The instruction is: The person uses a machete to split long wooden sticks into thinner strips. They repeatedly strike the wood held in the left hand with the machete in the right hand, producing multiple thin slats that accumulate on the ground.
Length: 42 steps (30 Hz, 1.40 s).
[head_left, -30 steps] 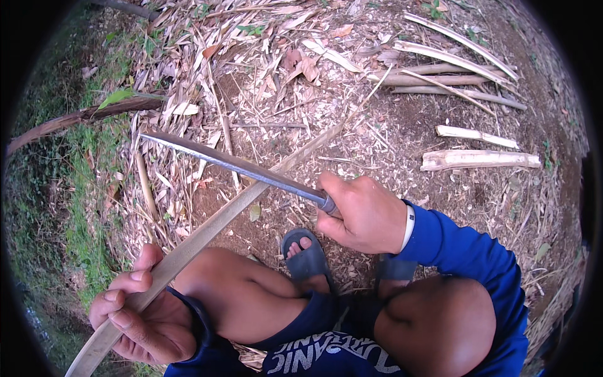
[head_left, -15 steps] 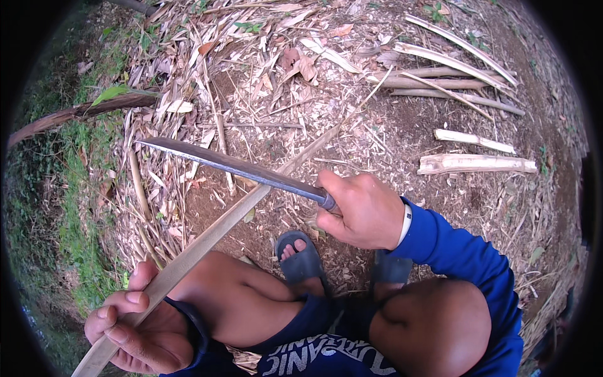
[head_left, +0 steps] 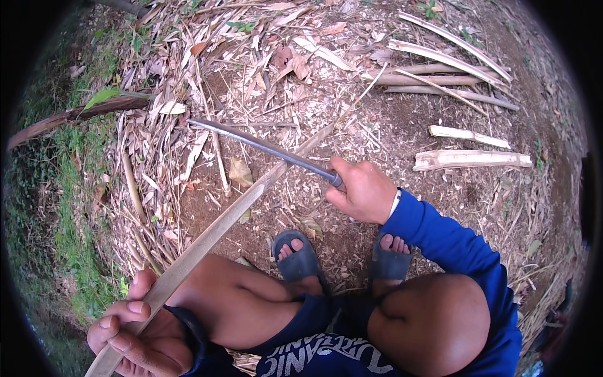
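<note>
A long, pale, flat wooden strip slants from the lower left up to the middle, narrowing to a thin far end. Near its lower end my left hand grips it between thumb and fingers. My right hand is closed round the handle of a machete, whose handle is mostly hidden in the fist. The blade points up and left and crosses the strip past its middle, seen nearly edge-on. A pale scraped patch shows on the strip just below the crossing.
Several split and round sticks lie at the upper right, with two shorter split pieces below them. Dry leaves and shavings litter the ground. A dark branch lies at the left by green grass. My sandalled feet are below the blade.
My right hand has moved slightly forward along the strip with the machete, and the blade has turned from showing its flat side to nearly edge-on. My left hand keeps its hold.
</note>
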### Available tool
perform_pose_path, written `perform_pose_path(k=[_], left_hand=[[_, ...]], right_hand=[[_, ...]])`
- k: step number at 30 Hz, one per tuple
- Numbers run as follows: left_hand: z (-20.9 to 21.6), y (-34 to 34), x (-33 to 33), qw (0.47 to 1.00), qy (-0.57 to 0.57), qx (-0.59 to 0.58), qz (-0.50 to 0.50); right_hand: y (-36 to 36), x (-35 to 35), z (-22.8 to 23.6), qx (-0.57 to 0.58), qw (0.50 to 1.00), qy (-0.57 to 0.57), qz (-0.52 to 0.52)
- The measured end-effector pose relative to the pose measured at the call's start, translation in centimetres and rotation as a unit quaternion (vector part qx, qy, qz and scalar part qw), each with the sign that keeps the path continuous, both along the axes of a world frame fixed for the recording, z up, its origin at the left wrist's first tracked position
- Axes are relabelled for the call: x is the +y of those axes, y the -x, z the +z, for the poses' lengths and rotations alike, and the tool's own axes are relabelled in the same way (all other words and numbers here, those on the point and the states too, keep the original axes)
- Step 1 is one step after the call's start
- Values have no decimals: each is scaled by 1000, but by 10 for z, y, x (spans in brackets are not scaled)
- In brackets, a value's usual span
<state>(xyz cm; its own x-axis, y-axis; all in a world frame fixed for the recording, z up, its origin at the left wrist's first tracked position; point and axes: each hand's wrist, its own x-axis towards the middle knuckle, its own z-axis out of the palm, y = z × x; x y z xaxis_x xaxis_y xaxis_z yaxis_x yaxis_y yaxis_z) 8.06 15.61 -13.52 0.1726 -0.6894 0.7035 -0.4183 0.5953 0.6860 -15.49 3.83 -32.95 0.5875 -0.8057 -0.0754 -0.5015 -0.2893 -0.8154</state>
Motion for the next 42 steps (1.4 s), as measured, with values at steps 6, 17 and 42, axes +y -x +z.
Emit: perform_pose_path(k=[6,17,42], left_hand=[[10,-25,22,997,-73,-12,-38],[7,-34,20,997,-75,-14,-24],[-2,-50,-5,991,-104,81,-7]], right_hand=[[-4,-9,-2,59,998,2,6],[20,-30,-57,128,991,-44,-19],[91,2,-127,152,976,-111,-106]])
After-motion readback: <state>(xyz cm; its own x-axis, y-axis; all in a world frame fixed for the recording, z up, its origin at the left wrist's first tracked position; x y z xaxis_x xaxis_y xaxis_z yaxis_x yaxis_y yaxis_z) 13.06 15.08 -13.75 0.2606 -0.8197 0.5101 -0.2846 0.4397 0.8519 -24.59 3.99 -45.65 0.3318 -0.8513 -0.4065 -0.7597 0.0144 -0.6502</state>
